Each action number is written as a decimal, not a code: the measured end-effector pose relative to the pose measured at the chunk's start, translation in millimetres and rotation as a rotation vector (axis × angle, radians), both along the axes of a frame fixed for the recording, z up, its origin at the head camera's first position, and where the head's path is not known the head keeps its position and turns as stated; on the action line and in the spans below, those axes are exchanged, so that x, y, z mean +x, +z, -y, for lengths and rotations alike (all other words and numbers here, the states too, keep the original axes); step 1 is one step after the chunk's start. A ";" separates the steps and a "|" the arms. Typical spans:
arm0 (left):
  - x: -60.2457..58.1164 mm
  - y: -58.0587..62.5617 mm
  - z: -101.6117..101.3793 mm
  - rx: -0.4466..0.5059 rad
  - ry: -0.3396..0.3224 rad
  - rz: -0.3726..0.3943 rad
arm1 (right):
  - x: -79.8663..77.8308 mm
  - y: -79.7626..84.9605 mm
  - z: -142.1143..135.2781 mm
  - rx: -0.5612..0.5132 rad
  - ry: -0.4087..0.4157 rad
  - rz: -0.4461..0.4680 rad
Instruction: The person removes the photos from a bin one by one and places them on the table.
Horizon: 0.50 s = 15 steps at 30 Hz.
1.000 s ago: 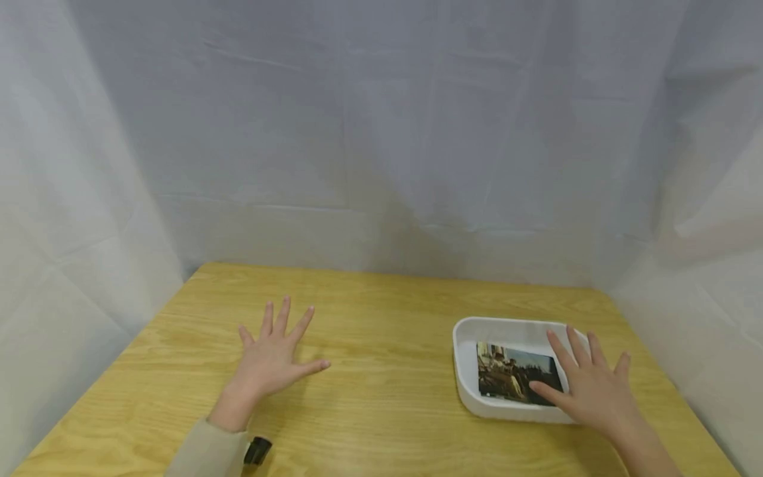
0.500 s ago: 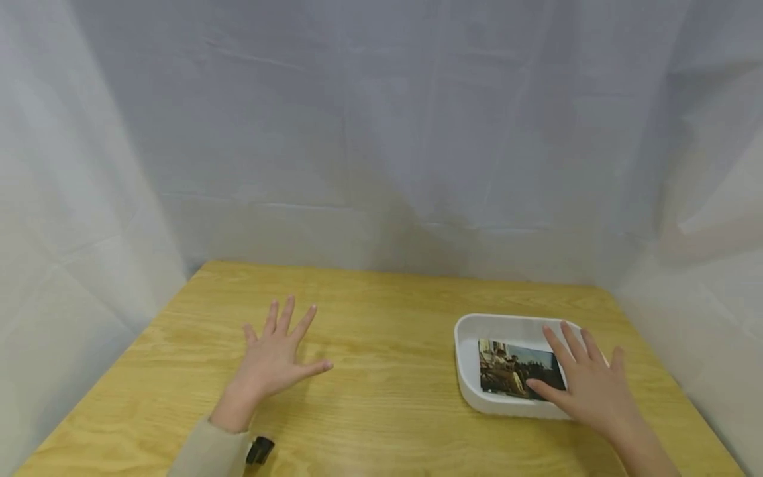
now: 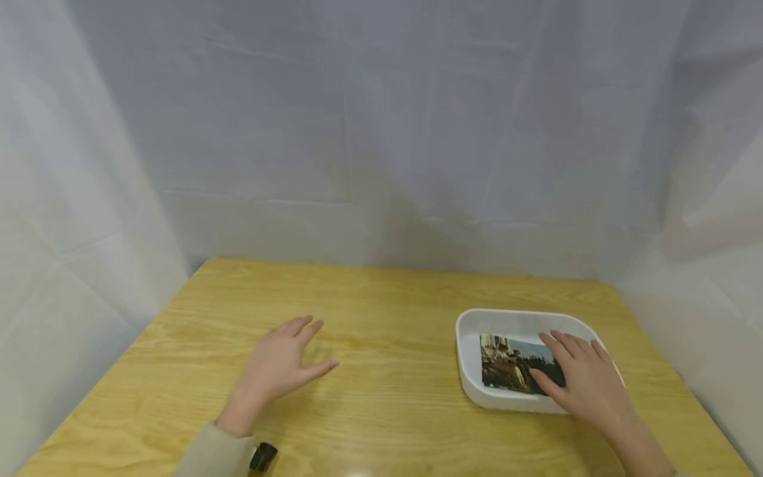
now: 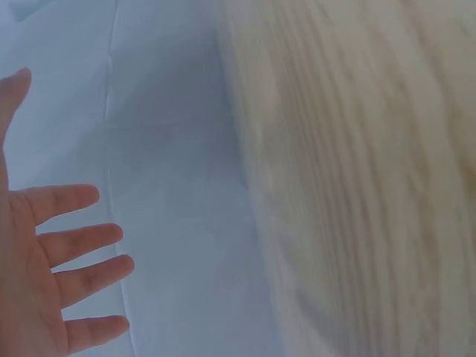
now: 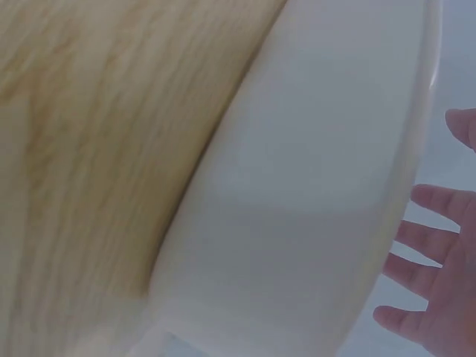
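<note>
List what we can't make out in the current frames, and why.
1. Head view: right end of the printed picture, hidden by the right hand.
2. Head view: whether that hand touches it; unclear from above.
3. Head view: what the black object by the left sleeve is; too small.
4. Left wrist view: part of the left hand, cut off by the left edge.
5. Right wrist view: inside of the white tray, hidden by its wall.
</note>
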<state>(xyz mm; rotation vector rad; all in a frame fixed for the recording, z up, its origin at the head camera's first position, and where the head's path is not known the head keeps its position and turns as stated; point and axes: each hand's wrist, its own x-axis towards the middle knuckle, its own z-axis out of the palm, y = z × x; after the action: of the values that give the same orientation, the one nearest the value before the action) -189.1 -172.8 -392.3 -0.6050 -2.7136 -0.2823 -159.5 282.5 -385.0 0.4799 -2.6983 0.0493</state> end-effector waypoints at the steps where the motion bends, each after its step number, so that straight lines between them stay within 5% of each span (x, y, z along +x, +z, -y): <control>1: -0.2 -0.6 -1.5 -0.002 -0.008 -0.003 | 0.0 -0.7 -0.6 -0.001 0.001 0.006; 15: -13.1 6.0 -54.5 -0.077 -0.146 0.040 | -6.8 -26.4 -48.4 -0.111 -0.019 0.087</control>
<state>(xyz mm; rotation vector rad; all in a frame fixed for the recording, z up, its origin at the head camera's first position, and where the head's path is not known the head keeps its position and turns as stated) -202.2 -118.2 -386.3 -0.8296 -2.7336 -0.2289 -166.3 330.9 -411.4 0.4272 -2.7663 0.2185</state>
